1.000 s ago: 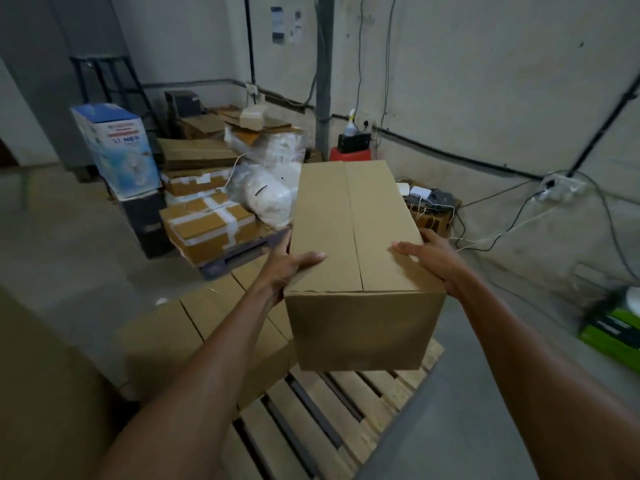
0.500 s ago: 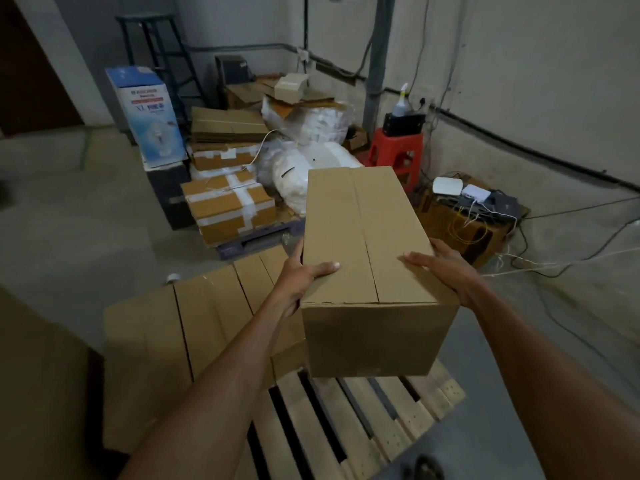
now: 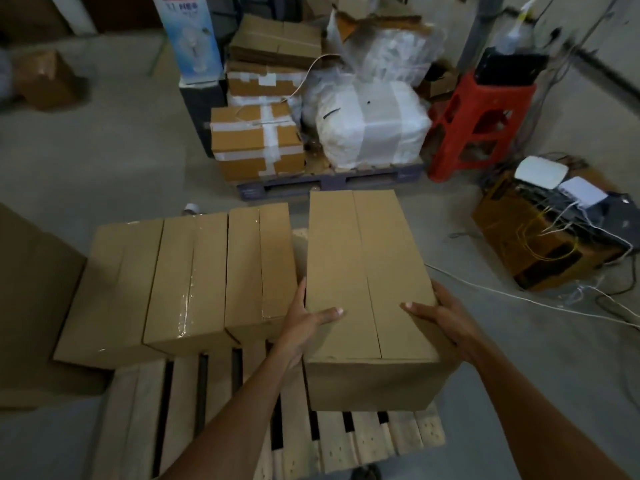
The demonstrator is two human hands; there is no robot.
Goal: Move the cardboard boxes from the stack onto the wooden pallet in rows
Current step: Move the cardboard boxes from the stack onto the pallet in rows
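I hold a long plain cardboard box (image 3: 367,271) between both hands above the right part of the wooden pallet (image 3: 346,441). My left hand (image 3: 304,327) grips its left side with the thumb over the top. My right hand (image 3: 446,320) grips the right side the same way. Three similar boxes (image 3: 194,278) lie side by side in a row on the pallet's far half, just left of the held box. Whether the held box touches the slats is hidden. A large cardboard face (image 3: 31,306) fills the left edge.
Beyond the pallet stands a dark pallet (image 3: 329,181) with taped boxes and white wrapped bundles. A red plastic stool (image 3: 481,126) and a box with routers and cables (image 3: 543,230) sit to the right. White cables (image 3: 519,299) run across the concrete floor.
The box has come down and forward toward the pallet, beside the row of three. My view has tilted down, so more of the pallet and row shows.
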